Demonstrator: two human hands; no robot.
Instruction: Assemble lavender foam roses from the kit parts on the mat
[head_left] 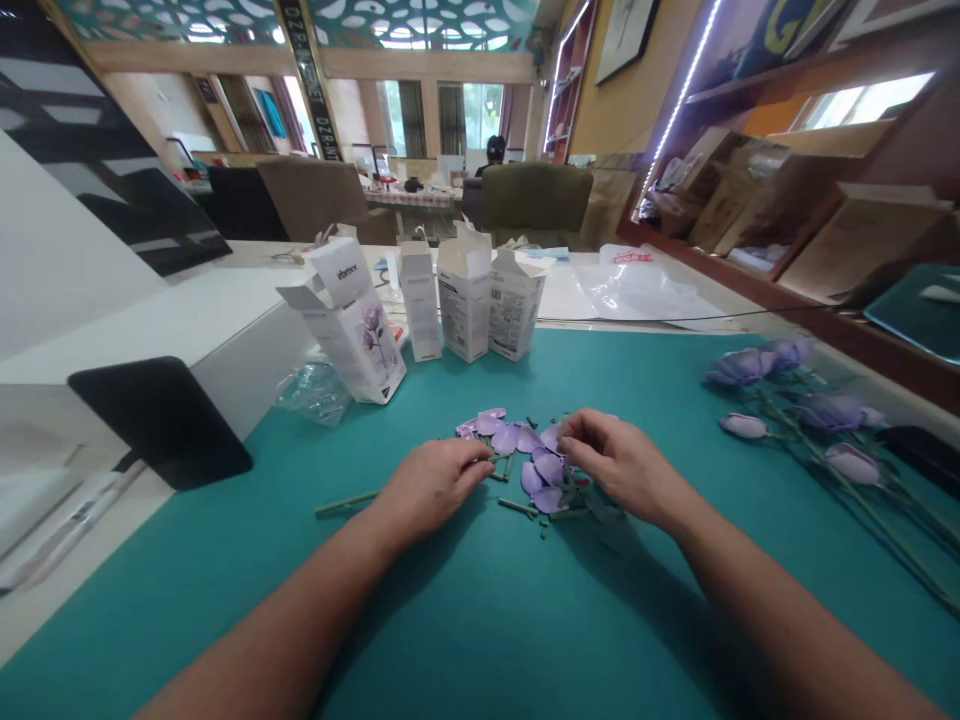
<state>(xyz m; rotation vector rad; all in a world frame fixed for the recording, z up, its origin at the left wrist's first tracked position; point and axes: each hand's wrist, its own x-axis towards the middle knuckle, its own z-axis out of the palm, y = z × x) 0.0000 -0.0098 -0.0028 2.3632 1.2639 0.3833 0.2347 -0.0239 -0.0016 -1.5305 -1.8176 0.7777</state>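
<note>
Forearms [315, 610] rise from the frame's bottom edge; at centre, left hand [439, 485] and right hand [611, 460] curl beside petals [505, 438] and stems [517, 508], whether grasping any cannot be told. Sorting pieces seems underway; the next move calls for a fine pinch.

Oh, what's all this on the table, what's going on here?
A person is sorting through loose purple petals and green stem pieces on a green mat. The right hand is at the petals, the left hand beside the pile; whether either grips a piece is unclear. Whole purple flowers lie off to the right, and opened white boxes stand behind.
</note>
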